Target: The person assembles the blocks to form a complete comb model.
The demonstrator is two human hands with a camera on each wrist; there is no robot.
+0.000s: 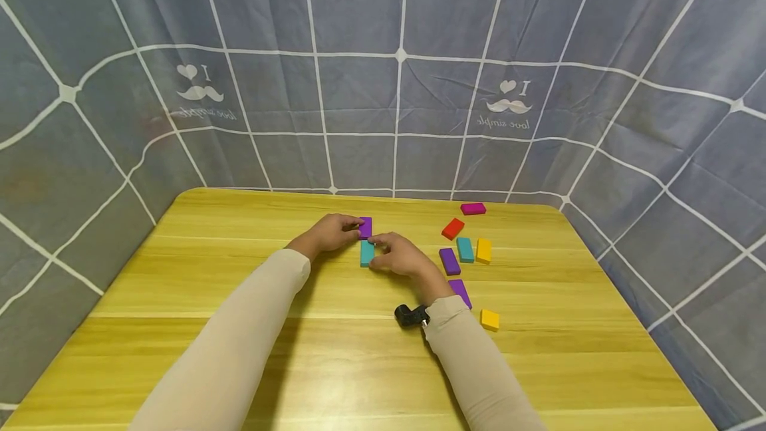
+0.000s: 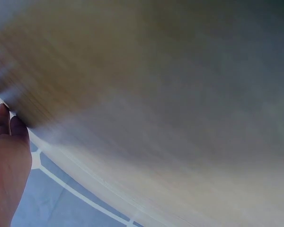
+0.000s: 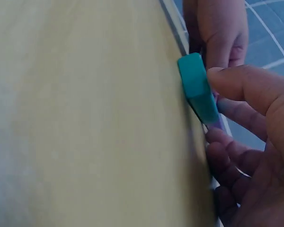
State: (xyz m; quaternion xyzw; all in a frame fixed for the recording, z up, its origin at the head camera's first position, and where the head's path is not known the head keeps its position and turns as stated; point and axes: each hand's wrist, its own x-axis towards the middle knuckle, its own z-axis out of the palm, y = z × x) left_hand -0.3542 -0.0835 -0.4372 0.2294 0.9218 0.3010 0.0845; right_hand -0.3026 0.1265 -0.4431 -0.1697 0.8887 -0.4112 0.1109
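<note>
A teal block (image 1: 367, 254) and a purple block (image 1: 366, 228) lie end to end on the table, the purple one farther away. My left hand (image 1: 329, 233) touches the purple block's left side, index finger and thumb apart along it. From the right, my right hand (image 1: 402, 255) rests its thumb near the teal block's close end and its index finger by the joint between the blocks. In the right wrist view the thumb meets the side of the teal block (image 3: 197, 85), the other fingers loosely bent. The left wrist view shows only part of the left hand (image 2: 9, 161).
To the right lie several loose blocks: magenta (image 1: 473, 209), red (image 1: 453, 229), teal (image 1: 465, 250), yellow (image 1: 483, 251), purple (image 1: 449, 261), a second purple one (image 1: 460, 292) partly behind the right arm, and another yellow (image 1: 489, 320). Grey grid curtain (image 1: 359, 92) surrounds the wooden table (image 1: 197, 271).
</note>
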